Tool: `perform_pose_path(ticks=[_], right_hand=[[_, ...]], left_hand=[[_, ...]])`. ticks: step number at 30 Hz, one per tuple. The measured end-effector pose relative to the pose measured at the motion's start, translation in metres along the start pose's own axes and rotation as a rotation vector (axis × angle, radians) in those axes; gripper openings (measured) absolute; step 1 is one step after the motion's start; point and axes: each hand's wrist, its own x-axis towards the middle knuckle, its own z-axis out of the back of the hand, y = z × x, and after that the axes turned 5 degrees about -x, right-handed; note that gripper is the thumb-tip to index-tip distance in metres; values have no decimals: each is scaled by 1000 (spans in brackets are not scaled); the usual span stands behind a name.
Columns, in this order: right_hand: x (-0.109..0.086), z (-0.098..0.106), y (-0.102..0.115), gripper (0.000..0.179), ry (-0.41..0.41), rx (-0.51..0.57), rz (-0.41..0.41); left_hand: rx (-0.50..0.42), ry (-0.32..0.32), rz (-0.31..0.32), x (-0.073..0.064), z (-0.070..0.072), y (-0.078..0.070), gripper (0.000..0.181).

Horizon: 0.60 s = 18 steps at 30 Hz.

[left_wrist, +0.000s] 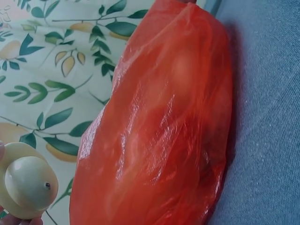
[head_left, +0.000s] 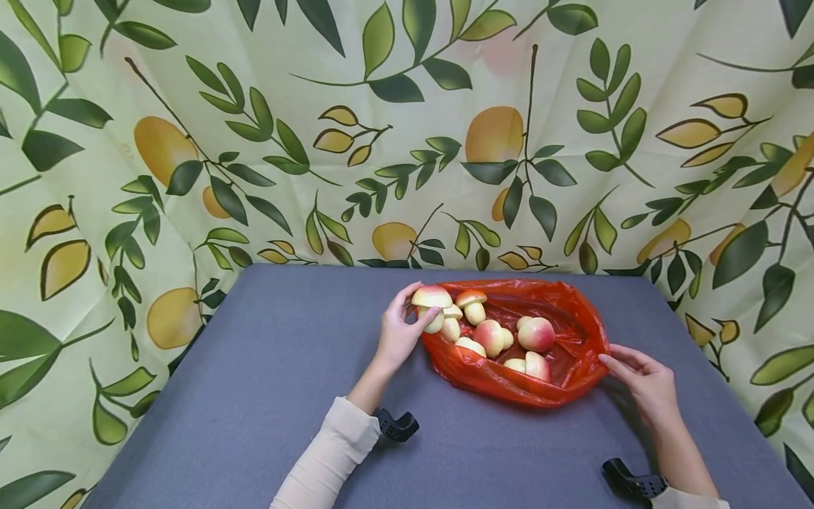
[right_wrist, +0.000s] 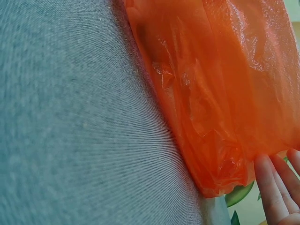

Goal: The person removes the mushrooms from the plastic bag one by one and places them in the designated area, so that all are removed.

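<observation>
A red plastic bag [head_left: 509, 389] lies with its mouth spread wide on the table. Inside are several toy mushrooms [head_left: 536, 334] with pale stems and pink or red caps. At the bag's left rim, my left hand [head_left: 402, 329] pinches one toy mushroom [head_left: 432, 297] between thumb and fingers, cap upward. The left wrist view shows that mushroom's rounded stem end [left_wrist: 30, 183] at the lower left edge. My right hand [head_left: 645, 382] holds the bag's right rim between thumb and fingers. In the right wrist view its fingers [right_wrist: 269, 187] touch the bag's side.
The bag rests on a grey-blue cloth-covered table [head_left: 267, 367]. Behind and at both sides hangs a curtain [head_left: 407, 141] printed with leaves and fruit. Black wrist cameras [head_left: 397, 426] are strapped to both wrists.
</observation>
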Motion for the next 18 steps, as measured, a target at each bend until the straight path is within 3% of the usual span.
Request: perform_pose_path(ticks=[10, 18], right_hand=[[0, 0, 0, 28, 0, 12, 18], [1, 1, 0, 26, -8, -26, -19]], left_hand=[[-5, 12, 0, 0, -7, -2, 52], [-27, 36, 11, -1, -14, -2, 53]])
